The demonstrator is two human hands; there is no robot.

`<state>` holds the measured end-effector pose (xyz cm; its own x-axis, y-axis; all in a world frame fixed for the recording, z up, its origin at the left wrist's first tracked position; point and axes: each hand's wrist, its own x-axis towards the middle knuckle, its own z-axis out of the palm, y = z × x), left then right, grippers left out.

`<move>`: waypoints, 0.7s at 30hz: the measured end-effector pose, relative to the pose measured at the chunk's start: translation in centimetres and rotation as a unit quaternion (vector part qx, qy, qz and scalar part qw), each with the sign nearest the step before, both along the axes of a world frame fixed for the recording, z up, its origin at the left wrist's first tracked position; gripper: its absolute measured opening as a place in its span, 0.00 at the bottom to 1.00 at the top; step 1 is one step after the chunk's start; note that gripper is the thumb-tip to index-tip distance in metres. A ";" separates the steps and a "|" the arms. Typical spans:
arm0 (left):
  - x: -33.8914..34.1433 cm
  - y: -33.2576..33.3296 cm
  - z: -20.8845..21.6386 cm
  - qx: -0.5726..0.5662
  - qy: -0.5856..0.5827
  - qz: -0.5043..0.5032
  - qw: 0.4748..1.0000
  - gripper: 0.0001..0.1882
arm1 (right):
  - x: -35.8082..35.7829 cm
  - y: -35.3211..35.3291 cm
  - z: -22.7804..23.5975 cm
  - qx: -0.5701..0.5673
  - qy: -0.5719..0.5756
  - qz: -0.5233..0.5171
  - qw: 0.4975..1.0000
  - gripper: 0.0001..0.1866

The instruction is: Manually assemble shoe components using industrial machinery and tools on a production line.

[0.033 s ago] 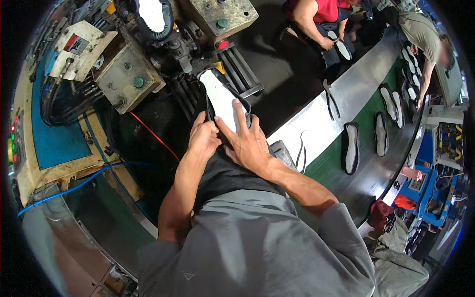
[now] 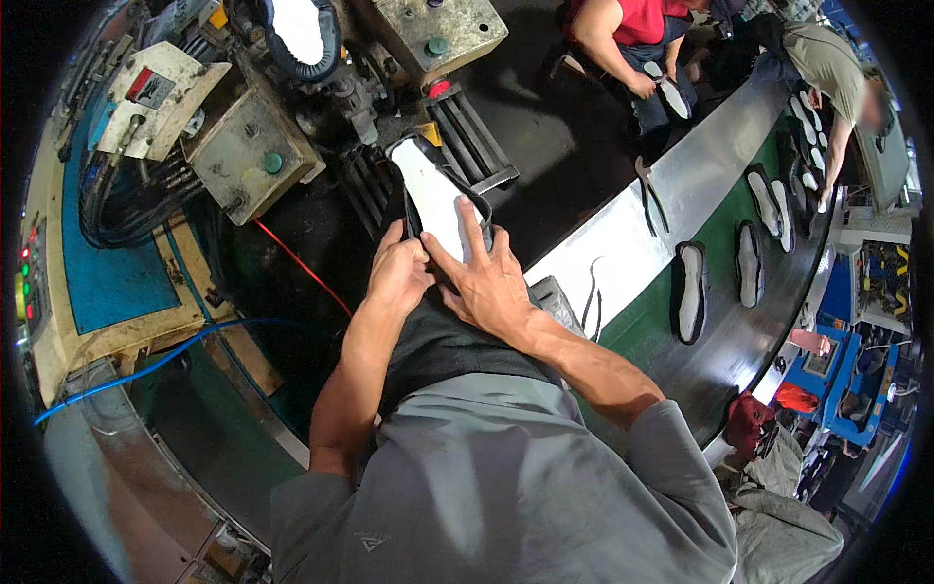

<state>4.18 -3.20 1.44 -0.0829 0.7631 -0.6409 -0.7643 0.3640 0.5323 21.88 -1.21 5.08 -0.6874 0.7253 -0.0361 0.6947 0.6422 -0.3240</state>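
Observation:
A dark shoe upper with a white insole board (image 2: 428,190) facing up rests over my lap, its far end toward the machine. My left hand (image 2: 397,277) is closed at its near left edge, fingers curled tightly against the dark rim. Across the near part lies my right hand (image 2: 486,282). Two of its fingers are stretched over the white board, while the others come round the right edge. The near end of the shoe is hidden under both hands.
Pincers (image 2: 649,198) and a thin curved tool (image 2: 594,297) lie on the metal ledge (image 2: 623,229). Beyond it, several shoes (image 2: 690,292) sit on a green conveyor (image 2: 632,336). Two co-workers are at the upper right. Another shoe (image 2: 297,34) is mounted on the machine ahead.

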 end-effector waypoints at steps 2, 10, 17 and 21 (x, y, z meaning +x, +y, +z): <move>-1.4 -0.1 1.1 0.006 0.006 -0.062 0.998 0.34 | 0.5 0.4 -0.2 0.004 0.015 0.001 1.000 0.46; -6.9 10.0 -2.9 0.113 0.589 -0.097 0.794 0.25 | 1.9 -0.5 -1.3 0.021 0.084 0.032 0.996 0.40; -5.1 8.8 0.8 0.024 0.419 -0.117 0.900 0.28 | 0.9 -0.5 -1.8 -0.039 0.165 -0.049 0.984 0.37; -3.2 -0.1 1.2 0.027 0.116 -0.062 0.991 0.41 | -1.9 -1.0 -1.3 -0.117 0.234 -0.113 0.959 0.36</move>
<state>0.96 -3.32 2.62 -0.1275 0.8095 -0.5731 -0.5705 0.4128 0.7100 19.99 -2.17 3.78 -0.4942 0.8674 0.0576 0.5510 0.3639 -0.7510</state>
